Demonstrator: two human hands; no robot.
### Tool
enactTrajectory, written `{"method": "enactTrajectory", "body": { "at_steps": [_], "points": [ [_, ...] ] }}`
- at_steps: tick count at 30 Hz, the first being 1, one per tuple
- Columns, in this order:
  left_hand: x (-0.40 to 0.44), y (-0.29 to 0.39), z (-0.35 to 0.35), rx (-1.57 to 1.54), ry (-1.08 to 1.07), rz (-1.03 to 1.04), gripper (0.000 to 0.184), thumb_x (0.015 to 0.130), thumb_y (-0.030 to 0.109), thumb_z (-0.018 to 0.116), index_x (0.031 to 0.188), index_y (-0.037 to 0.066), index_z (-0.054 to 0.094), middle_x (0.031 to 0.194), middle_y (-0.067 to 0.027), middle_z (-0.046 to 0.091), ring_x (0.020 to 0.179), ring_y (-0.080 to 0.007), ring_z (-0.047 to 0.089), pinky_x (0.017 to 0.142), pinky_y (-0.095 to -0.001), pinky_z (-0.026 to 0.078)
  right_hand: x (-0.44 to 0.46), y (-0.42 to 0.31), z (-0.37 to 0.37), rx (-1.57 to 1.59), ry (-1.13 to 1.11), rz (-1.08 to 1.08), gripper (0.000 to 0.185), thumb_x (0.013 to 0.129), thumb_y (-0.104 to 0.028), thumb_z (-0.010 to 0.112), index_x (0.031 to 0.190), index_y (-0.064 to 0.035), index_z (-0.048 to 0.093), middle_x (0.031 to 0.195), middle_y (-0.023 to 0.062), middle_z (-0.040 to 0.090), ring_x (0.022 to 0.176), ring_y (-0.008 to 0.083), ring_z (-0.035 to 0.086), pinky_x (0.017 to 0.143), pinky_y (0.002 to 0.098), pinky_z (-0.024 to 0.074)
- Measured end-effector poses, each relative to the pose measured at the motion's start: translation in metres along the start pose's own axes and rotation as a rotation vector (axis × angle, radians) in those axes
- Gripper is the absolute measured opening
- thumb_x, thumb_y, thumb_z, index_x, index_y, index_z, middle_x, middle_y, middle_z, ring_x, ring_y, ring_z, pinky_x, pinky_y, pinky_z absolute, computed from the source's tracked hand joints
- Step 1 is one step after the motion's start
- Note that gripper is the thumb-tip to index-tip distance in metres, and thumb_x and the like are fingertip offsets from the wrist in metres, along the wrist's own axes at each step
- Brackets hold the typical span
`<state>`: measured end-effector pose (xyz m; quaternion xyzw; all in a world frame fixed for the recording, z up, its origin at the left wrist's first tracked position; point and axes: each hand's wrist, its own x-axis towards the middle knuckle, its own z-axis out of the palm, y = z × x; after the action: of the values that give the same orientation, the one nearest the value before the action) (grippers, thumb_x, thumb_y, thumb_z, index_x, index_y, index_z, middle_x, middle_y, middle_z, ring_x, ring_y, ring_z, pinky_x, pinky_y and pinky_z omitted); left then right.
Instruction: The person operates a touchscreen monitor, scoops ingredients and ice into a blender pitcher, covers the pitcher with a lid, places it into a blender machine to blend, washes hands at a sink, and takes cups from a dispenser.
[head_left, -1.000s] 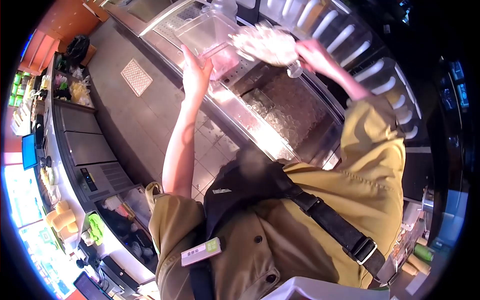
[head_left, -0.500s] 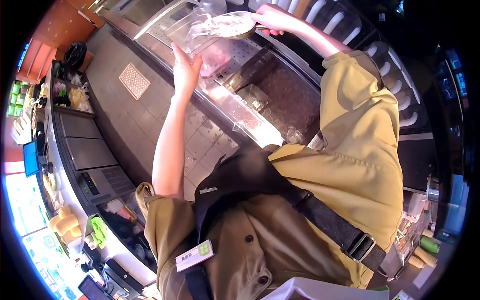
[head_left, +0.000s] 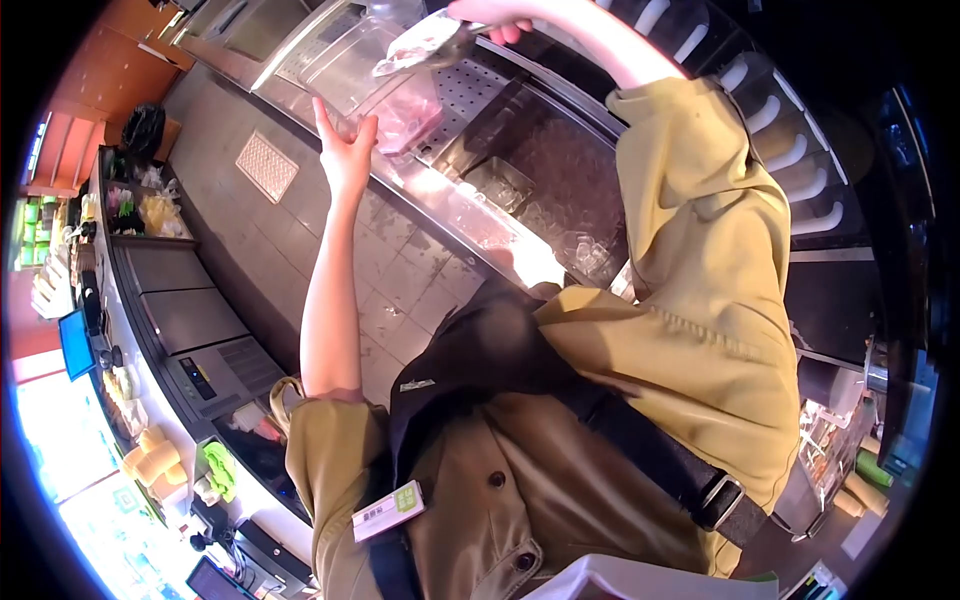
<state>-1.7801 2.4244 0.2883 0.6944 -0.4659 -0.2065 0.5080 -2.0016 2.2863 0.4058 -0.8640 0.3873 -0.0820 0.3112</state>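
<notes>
My right hand [head_left: 497, 18] grips the handle of a metal scoop [head_left: 462, 48], which is tilted over a clear plastic container [head_left: 350, 75]. In the scoop's bowl lies a whitish, glistening load [head_left: 422, 40] that looks like ice. Pink contents [head_left: 405, 118] show through the container's near side. My left hand [head_left: 345, 155] is at the container's near corner, thumb and forefinger spread around it. Its other fingers are mostly hidden. The container sits at the perforated metal surface [head_left: 470, 95] of the counter.
An open ice bin [head_left: 575, 180] is sunk into the counter, with a small clear tub [head_left: 500, 185] inside. White-handled containers [head_left: 770, 115] line the right. To the left lie a tiled floor [head_left: 215, 125] and a back counter with a green cloth [head_left: 216, 470].
The scoop and my right hand have moved left and slightly up, and the scoop is tipped more steeply. My left hand and the container have shifted slightly left.
</notes>
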Motion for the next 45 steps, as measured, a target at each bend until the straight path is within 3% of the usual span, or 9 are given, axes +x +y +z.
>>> {"method": "enactTrajectory", "body": {
  "at_steps": [6,14,20,24,28,29,32,42,45],
  "points": [
    [-0.006,-0.008,0.008,-0.206,0.042,-0.014,0.074,0.076,0.017,0.062,0.13,0.001,0.012,0.075,-0.0073,0.058,0.067,-0.0122,0.055,0.067,-0.0239,0.041,0.001,-0.003,-0.005,-0.015,0.059,0.001,0.041,0.085,-0.037,0.039,0.074,-0.0022,0.058,0.049,0.0027,0.052,0.034,0.0072,0.044,0.032,0.0206,0.0348],
    [-0.002,-0.03,0.014,-0.349,0.047,-0.095,0.015,0.072,0.01,0.062,0.072,0.002,0.049,0.066,-0.0024,0.054,0.062,-0.009,0.05,0.06,-0.0215,0.04,-0.1,0.091,0.072,0.603,0.239,0.308,0.041,0.087,-0.031,0.041,0.062,-0.0019,0.053,0.047,0.0031,0.051,0.031,0.0066,0.042,0.029,0.02,0.0304],
    [0.012,-0.034,0.02,-0.316,0.249,0.004,0.011,0.065,0.003,0.056,0.073,0.001,0.049,0.062,-0.0002,0.05,0.057,-0.0065,0.046,0.055,-0.02,0.039,-0.079,0.158,0.199,-0.242,0.072,0.478,0.036,0.08,-0.028,0.05,0.073,0.0061,0.057,0.054,0.0132,0.057,0.042,0.0185,0.055,0.044,0.0334,0.0455],
    [-0.012,-0.001,-0.011,-0.043,0.312,0.025,0.013,0.06,0.006,0.06,0.068,0.0,0.051,0.055,-0.0019,0.049,0.054,-0.0076,0.045,0.056,-0.022,0.041,-0.02,0.168,0.236,0.17,-0.306,0.642,0.03,0.075,-0.02,0.054,0.076,0.0097,0.056,0.058,0.0182,0.057,0.043,0.0237,0.056,0.046,0.0351,0.0468],
    [-0.047,0.0,-0.071,0.194,0.271,0.135,0.014,0.06,0.005,0.062,0.065,0.002,0.049,0.052,-0.0053,0.049,0.047,-0.0119,0.047,0.051,-0.0238,0.04,-0.021,0.149,0.199,-0.13,0.245,0.804,0.03,0.073,-0.025,0.052,0.091,-0.0019,0.056,0.096,0.018,0.053,0.09,0.0316,0.052,0.076,0.0406,0.0422],
    [-0.053,0.001,-0.084,0.223,0.273,0.165,0.014,0.06,0.005,0.062,0.064,0.003,0.049,0.052,-0.0054,0.048,0.047,-0.0125,0.048,0.051,-0.0239,0.04,-0.035,0.185,0.212,-0.414,0.565,0.562,0.032,0.07,-0.021,0.054,0.097,-0.0035,0.052,0.098,0.0154,0.049,0.093,0.0321,0.049,0.08,0.0409,0.0396],
    [-0.06,-0.004,-0.116,0.342,0.276,0.175,0.013,0.059,0.005,0.061,0.061,0.003,0.047,0.051,-0.0062,0.047,0.046,-0.0163,0.048,0.051,-0.0253,0.041,-0.057,0.238,0.216,-0.68,0.753,0.737,0.031,0.066,-0.019,0.057,0.094,-0.0066,0.05,0.093,0.0135,0.051,0.091,0.0312,0.049,0.076,0.0426,0.0393],
    [-0.012,-0.116,-0.232,0.2,0.49,0.005,0.017,0.061,0.005,0.055,0.056,0.003,0.039,0.048,-0.0035,0.043,0.048,-0.0065,0.041,0.047,-0.0225,0.038,-0.077,0.22,0.212,-0.479,-0.076,1.066,0.031,0.067,-0.026,0.058,0.088,-0.0022,0.058,0.087,0.0177,0.058,0.081,0.0309,0.057,0.071,0.0379,0.0465],
    [0.028,-0.154,-0.28,0.162,0.507,-0.155,0.019,0.054,0.004,0.06,0.056,0.003,0.04,0.049,-0.0038,0.044,0.047,-0.0093,0.042,0.047,-0.0226,0.037,-0.035,0.119,0.221,-0.601,0.007,0.956,0.024,0.068,-0.023,0.055,0.076,-0.0021,0.063,0.083,0.0186,0.06,0.076,0.0311,0.059,0.068,0.0359,0.0473]
  ]
}}
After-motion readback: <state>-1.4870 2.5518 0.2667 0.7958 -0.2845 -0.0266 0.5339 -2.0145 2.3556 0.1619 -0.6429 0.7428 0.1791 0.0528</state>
